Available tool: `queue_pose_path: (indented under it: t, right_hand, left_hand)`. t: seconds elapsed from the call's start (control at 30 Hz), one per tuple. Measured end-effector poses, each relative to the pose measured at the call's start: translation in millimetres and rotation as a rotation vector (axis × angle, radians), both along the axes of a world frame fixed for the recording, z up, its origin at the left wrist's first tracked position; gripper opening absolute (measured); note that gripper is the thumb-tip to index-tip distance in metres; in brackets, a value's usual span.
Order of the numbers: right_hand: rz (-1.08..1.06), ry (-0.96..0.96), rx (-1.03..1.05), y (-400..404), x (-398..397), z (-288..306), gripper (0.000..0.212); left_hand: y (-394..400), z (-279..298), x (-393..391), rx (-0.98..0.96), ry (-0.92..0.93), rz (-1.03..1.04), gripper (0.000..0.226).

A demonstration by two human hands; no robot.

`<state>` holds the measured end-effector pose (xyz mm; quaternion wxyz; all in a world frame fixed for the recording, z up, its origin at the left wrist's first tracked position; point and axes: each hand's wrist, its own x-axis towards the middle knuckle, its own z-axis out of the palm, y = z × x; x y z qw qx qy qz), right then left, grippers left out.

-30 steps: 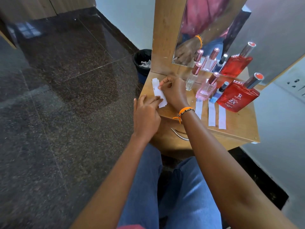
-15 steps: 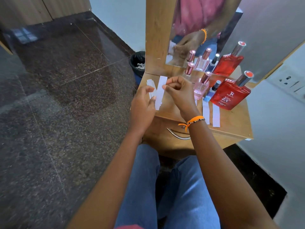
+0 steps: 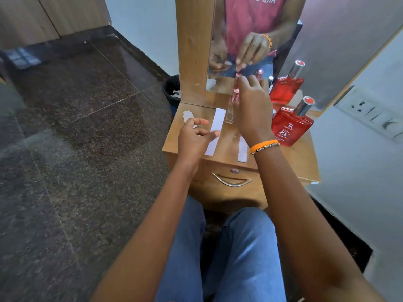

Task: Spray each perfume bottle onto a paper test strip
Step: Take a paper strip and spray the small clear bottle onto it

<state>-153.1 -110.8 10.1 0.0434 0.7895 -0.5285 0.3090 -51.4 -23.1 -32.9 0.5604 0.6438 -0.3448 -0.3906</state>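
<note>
A slim clear bottle with a pink cap stands at the back of the small wooden table. My right hand reaches over it, fingertips closed on the cap. A white paper test strip lies flat on the table just left of that bottle. My left hand hovers over the strip's near end with fingers apart and holds nothing. A second strip lies beside my right wrist. A red square perfume bottle with a silver cap stands to the right. Other bottles are hidden behind my right hand.
A mirror rises behind the table and repeats the bottles and hands. A torn paper scrap lies at the table's back left corner. A black bin stands on the floor behind. The drawer handle faces my knees.
The strip that both hands held up now lies flat on the table. My right hand let go of it and moved back to the slim bottle's cap; my left hand opened.
</note>
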Motion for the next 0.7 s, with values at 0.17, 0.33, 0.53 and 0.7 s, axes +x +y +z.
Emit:
queue_pose_path:
  t: [0.17, 0.33, 0.53, 0.7]
  right_hand:
    - [0.013, 0.292, 0.125, -24.1, 6.1, 17.5, 0.035]
    - [0.035, 0.466, 0.241, -31.9, 14.0, 28.2, 0.033]
    - [0.059, 0.416, 0.315, -35.5, 13.9, 29.4, 0.031]
    - [0.113, 0.313, 0.287, -26.9, 12.1, 27.6, 0.031]
  left_hand:
    - [-1.3, 0.8, 0.4, 0.003, 0.042, 0.011, 0.030]
    - [-1.3, -0.2, 3.1, 0.023, 0.060, 0.014, 0.029]
    - [1.6, -0.6, 6.0, -0.003, -0.019, 0.009, 0.017]
    - [4.2, -2.7, 5.2, -0.034, -0.058, -0.022, 0.023]
